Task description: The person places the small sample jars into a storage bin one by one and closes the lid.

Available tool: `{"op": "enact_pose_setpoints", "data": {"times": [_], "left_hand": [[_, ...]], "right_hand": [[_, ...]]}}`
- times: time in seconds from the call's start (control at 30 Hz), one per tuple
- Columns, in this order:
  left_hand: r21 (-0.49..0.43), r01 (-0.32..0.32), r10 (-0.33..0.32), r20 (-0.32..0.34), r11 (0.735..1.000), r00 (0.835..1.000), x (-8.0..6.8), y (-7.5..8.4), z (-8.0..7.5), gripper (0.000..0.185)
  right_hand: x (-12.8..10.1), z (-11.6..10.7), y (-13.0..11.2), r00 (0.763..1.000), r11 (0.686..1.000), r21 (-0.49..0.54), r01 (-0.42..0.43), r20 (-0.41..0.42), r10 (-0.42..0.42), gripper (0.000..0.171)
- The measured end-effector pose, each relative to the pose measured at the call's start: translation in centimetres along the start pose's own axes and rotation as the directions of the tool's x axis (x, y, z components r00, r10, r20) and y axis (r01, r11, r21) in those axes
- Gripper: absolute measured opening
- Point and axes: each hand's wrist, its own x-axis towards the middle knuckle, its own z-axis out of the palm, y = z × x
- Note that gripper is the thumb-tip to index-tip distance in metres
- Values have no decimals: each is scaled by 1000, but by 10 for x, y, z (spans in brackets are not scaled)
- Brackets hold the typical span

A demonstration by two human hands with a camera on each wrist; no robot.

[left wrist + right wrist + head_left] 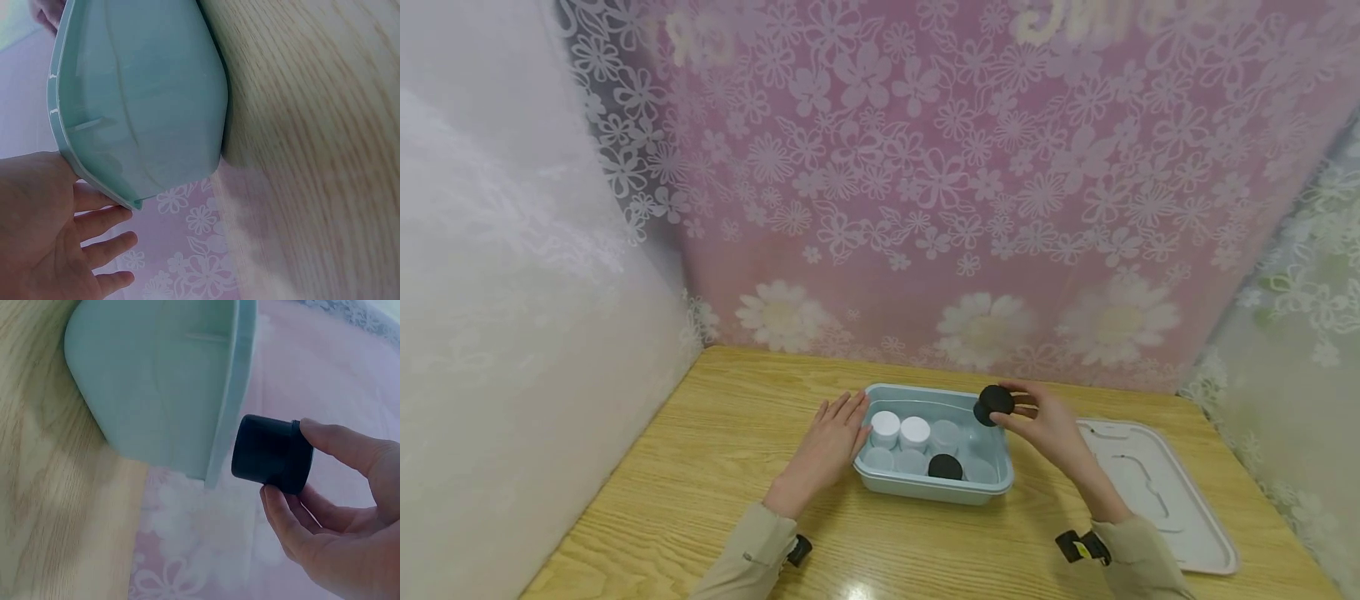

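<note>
Head view: a black jar (996, 402) is pinched between the thumb and fingers of the right hand (1047, 423), above the far right corner of the blue bin (925, 487). The bin is touched at its left rim by the left hand (826, 443), fingers extended.

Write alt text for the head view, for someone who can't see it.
A person's right hand pinches a black jar by the far right corner of a light-blue bin, while the left hand touches its left side. White, translucent and black round containers sit inside; a whitish lid lies right on the wooden table.
</note>
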Motion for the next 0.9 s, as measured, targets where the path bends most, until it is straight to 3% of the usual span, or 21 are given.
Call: {"op": "enact_pose_setpoints", "data": {"times": [0.2, 0.6, 0.9], "left_hand": [[-1, -3, 3, -5, 1000, 1000, 0, 0, 0, 51], [4, -8, 8, -19, 1000, 1000, 0, -1, 1, 51], [11, -5, 6, -17, 1000, 1000, 0, 0, 1, 51]], "right_hand": [[7, 10, 1, 997, 999, -50, -14, 79, 18, 56], [9, 16, 3, 993, 998, -65, 3, 120, 5, 52], [11, 18, 1, 989, 976, -210, 60, 142, -30, 49]]}}
